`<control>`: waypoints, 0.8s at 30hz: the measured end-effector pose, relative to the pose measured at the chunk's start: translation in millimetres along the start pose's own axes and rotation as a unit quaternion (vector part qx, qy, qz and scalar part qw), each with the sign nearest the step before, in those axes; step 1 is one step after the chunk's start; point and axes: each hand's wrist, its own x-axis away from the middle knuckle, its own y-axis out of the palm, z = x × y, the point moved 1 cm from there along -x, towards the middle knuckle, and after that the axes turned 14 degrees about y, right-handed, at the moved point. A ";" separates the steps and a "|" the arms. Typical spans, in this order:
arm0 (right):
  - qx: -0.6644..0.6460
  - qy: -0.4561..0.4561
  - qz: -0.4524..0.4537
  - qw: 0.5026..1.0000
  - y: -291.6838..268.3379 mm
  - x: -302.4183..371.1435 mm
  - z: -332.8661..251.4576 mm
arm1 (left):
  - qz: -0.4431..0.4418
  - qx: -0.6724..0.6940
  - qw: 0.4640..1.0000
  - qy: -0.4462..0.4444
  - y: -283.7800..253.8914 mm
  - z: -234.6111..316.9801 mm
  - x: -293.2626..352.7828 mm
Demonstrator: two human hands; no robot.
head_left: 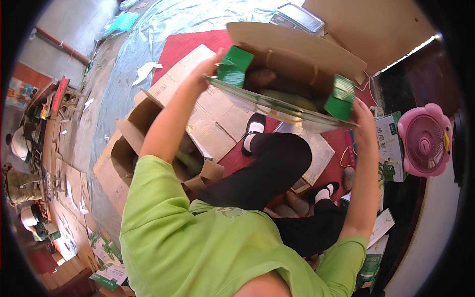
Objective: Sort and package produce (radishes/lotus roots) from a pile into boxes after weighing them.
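Note:
Both hands hold up an open cardboard carton (pixel 297 45) in front of me. It has green end flaps, a rope handle and a tall brown flap standing at its far side. My left hand (pixel 212 68) grips its left end, and my right hand (pixel 362 118) grips the right end. Inside lie several long, rounded greenish and brownish pieces (pixel 289 96), shadowed and blurred, whose kind I cannot make out. Left of my legs stands an open brown carton (pixel 143 114), partly hidden by my left arm, with something green (pixel 189 162) inside.
Flattened cardboard (pixel 210 111) covers red flooring ahead. Brown rounded lumps (pixel 297 203) lie between my feet, near a pale flat-topped box (pixel 319 156). A pink fan (pixel 424 141) and white-green cartons (pixel 389 136) stand right. A scale (pixel 298 19) sits far off. People work at far left.

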 end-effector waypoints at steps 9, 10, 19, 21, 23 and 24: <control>-0.011 0.169 -0.181 0.969 177.1 -15.4 117.1 | 0.051 -0.162 0.981 -0.090 -163.8 11.7 28.1; -0.020 0.214 -0.161 0.963 189.0 -6.6 128.6 | 0.076 -0.216 0.970 -0.085 -156.9 11.5 24.0; 0.156 0.309 -0.234 0.908 253.5 54.6 164.4 | 0.092 -0.494 0.865 0.006 -245.7 18.9 25.5; 0.150 0.257 -0.231 0.926 241.2 45.4 145.9 | 0.131 -0.566 0.807 0.104 -212.4 14.4 3.8; 0.098 0.207 -0.259 0.938 224.3 40.5 130.2 | 0.085 -0.510 0.822 0.237 -187.6 1.3 -0.4; 0.112 0.179 -0.236 0.948 219.2 45.7 114.7 | 0.055 -0.502 0.827 0.246 -173.3 0.9 6.8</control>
